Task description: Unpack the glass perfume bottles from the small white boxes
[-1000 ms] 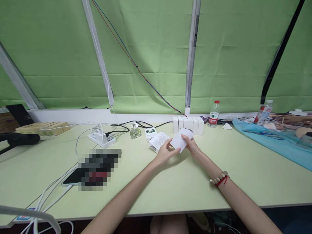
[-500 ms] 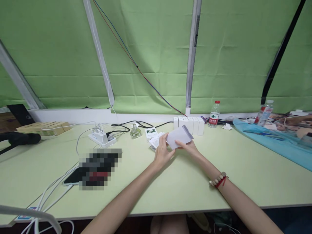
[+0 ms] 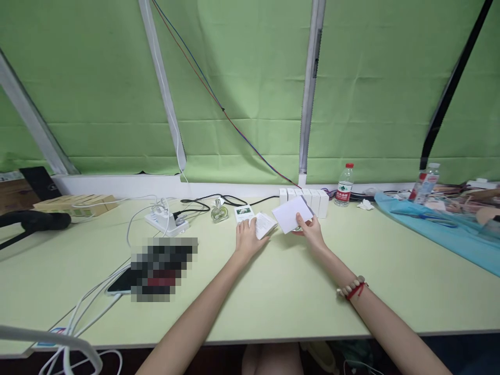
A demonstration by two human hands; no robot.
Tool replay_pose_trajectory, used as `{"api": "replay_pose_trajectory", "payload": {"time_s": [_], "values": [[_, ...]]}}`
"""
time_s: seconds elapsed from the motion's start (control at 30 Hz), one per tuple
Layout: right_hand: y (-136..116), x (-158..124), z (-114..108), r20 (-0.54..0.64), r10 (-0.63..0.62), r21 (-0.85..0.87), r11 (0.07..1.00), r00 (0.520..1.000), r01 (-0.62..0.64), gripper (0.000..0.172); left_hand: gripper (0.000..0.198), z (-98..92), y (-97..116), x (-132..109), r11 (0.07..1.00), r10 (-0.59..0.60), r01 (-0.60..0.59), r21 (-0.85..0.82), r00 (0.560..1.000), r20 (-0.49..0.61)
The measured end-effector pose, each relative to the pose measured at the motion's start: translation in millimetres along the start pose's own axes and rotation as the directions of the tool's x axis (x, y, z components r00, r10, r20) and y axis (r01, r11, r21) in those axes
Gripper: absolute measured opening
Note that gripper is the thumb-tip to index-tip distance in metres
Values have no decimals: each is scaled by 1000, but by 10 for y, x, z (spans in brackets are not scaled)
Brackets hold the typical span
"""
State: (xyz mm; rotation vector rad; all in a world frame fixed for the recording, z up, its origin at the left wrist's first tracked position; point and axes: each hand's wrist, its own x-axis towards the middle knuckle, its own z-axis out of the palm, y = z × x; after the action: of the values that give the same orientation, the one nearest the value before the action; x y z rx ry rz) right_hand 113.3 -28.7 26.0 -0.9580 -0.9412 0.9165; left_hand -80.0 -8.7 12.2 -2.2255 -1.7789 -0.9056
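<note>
My right hand [image 3: 311, 233] pinches a small white box [image 3: 291, 213], thumb on its plain white face and the fingers behind, mostly hidden. The box is tilted above the table, and a bit of green and red shows under its lower edge. To its left, my left hand [image 3: 249, 237] is closed around the near left side of a folded printed leaflet [image 3: 265, 225], which has fine text on white paper. Just behind my left fingers lies a white card or box with a green picture [image 3: 244, 212]. A glass perfume bottle [image 3: 219, 212] stands left of it.
A row of several white boxes [image 3: 322, 203] stands at the back, with a red-capped water bottle [image 3: 344, 188] to the right. A power strip [image 3: 166, 224], cables and a blurred-out dark device [image 3: 164, 271] lie left. Blue plastic sheeting [image 3: 441, 229] covers the right side.
My left hand has let go of the white box and moved left and down onto the leaflet. My right hand keeps the box, now turned with its flat face up.
</note>
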Motion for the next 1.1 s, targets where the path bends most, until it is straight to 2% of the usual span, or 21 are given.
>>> {"api": "replay_pose_trajectory", "payload": {"time_s": [0.1, 0.27, 0.5, 0.7, 0.87, 0.97, 1.1], "values": [[-9, 6, 5, -10, -22, 8, 1000, 1000, 22, 60, 61, 9, -11, -9, 999, 8, -9, -51, 1000, -6], [-30, 50, -3, -68, -81, 73, 994, 994, 86, 62, 71, -23, 51, -30, 985, 143, -154, -83, 982, -124], [-87, 52, -6, -68, -175, 122, 976, 982, 183, 62, 78, -58, 88, -34, 974, 173, -190, -122, 975, -138], [-77, 38, 24, -50, -165, 101, 980, 985, 170, 68, 73, -51, 138, -48, 939, 257, -293, -181, 946, -200], [-64, 33, 22, -6, -186, 96, 978, 983, 186, 65, 73, -37, 157, -51, 932, 222, -282, -225, 940, -258], [-64, 37, 5, -20, -167, 75, 983, 986, 169, 64, 75, -8, 131, -47, 938, 214, -274, -210, 939, -269], [-60, 53, -10, -2, -150, 46, 988, 989, 150, 64, 79, 19, 96, -35, 931, 240, -308, -198, 921, -306]]}}
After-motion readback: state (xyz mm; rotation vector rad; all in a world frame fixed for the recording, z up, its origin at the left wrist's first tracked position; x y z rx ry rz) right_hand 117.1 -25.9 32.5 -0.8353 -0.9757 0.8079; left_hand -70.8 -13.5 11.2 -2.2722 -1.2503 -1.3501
